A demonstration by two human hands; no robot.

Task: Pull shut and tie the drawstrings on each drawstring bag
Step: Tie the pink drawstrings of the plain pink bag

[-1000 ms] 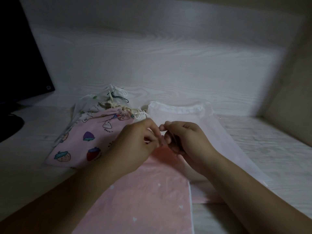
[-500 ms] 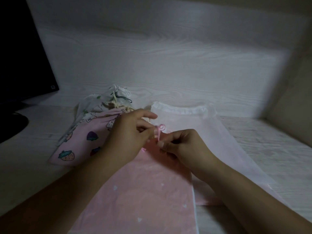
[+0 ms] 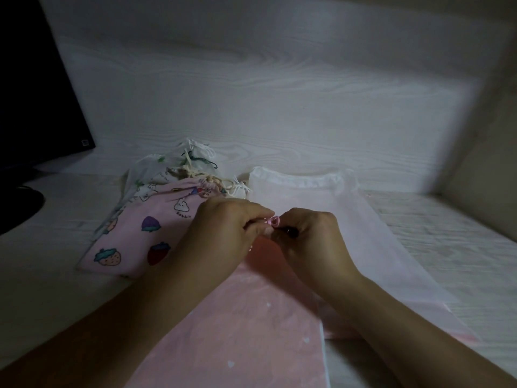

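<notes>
Drawstring (image 3: 273, 221), pink, is looping up between our 2 hands over the near pink bag (image 3: 251, 331). We are pinching it with our left hand (image 3: 223, 233) and right hand (image 3: 310, 242), fingertips meeting. Left, tied printed bags (image 3: 145, 228) are lying; right, a white bag (image 3: 335, 219) is lying flat.

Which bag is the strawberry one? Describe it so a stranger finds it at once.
Start at the dark monitor on the left, then move right along the desk to the heap of bags. The strawberry bag lies topmost, just left of the left hand. Alone among its neighbours it is pink with printed strawberries and small rabbits; the others are plain pink or white.
</notes>
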